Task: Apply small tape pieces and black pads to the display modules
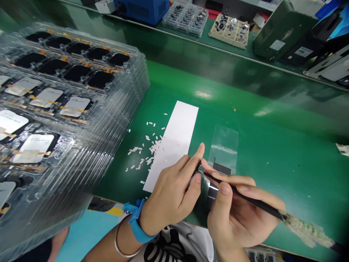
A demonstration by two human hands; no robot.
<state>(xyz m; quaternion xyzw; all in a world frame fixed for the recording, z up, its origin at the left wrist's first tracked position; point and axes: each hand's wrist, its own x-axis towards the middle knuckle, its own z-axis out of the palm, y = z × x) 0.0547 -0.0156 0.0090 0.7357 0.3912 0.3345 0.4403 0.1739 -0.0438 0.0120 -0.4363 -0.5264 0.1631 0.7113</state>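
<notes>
My left hand, with a blue strap and a metal bangle at the wrist, pinches a small dark flat part between thumb and fingers. Most of that part is hidden by the fingers. Closed around black tweezers is my right hand; their tips reach the part in the left hand. Pale, worn wrapping covers the tweezers' rear end. Under my left hand lies a long white paper strip. Beyond my right hand rests a clear plastic bag with a dark band.
Stacked clear trays holding black-faced and white-backed screens rise at the left. Small white scraps lie scattered beside the strip on the green mat. A shelf behind holds a parts tray, a beige tray and a green box.
</notes>
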